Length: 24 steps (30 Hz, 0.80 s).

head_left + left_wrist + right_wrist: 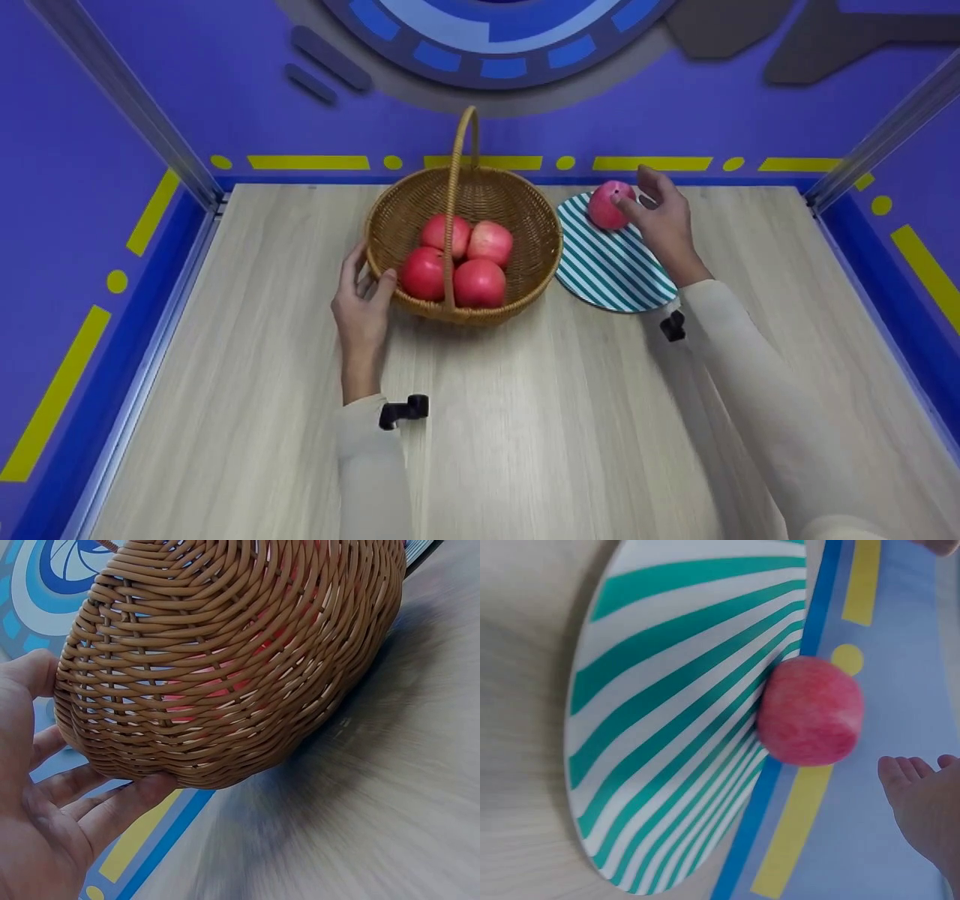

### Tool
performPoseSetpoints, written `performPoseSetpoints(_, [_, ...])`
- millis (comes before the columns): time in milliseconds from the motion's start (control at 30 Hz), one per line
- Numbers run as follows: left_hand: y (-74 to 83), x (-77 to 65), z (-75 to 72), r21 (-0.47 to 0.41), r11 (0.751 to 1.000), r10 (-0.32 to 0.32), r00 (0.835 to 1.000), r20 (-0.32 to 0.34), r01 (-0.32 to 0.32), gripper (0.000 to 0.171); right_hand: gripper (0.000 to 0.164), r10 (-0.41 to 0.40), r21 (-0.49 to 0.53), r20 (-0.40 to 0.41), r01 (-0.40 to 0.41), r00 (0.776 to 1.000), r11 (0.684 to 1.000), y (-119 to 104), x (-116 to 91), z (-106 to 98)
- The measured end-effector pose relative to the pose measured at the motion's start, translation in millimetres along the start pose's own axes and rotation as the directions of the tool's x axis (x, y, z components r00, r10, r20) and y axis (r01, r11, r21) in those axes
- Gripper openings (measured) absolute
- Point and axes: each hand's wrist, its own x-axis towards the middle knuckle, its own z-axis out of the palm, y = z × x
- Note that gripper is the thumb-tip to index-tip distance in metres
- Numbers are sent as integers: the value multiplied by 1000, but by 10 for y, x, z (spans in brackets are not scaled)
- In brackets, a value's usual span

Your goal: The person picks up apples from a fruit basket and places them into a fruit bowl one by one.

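A brown wicker basket (536, 281) with an arched handle (454, 172) holds several red apples (480, 283). My left hand (363, 319) grips its left side, thumb at the rim and fingers spread around the wall; the left wrist view shows the fingertips against the lower weave (217, 705). At the far end of a green-and-white striped oval mat (611, 262) sits a single red apple (609, 206). Beside this apple is my right hand (666, 225), thumb and fingers apart. The right wrist view shows a gap between the fingers (907, 776) and the apple.
The light wooden table (480, 420) is bounded by a blue back wall (247, 112) with yellow marks, close behind the basket and mat. Side panels stand left and right. The basket's right rim is next to the mat's left edge.
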Motion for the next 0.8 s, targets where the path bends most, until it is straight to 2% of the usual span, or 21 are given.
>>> performPoseSetpoints(333, [9,10,10,14,1000,5,1000,4,-5,58,71,-138,55,37,136,990,989,-242,-185,127])
performPoseSetpoints(800, [12,5,9,16,1000,-5,1000,-5,5,58,70,-256,122,153,239,955,963,-444,-404,346])
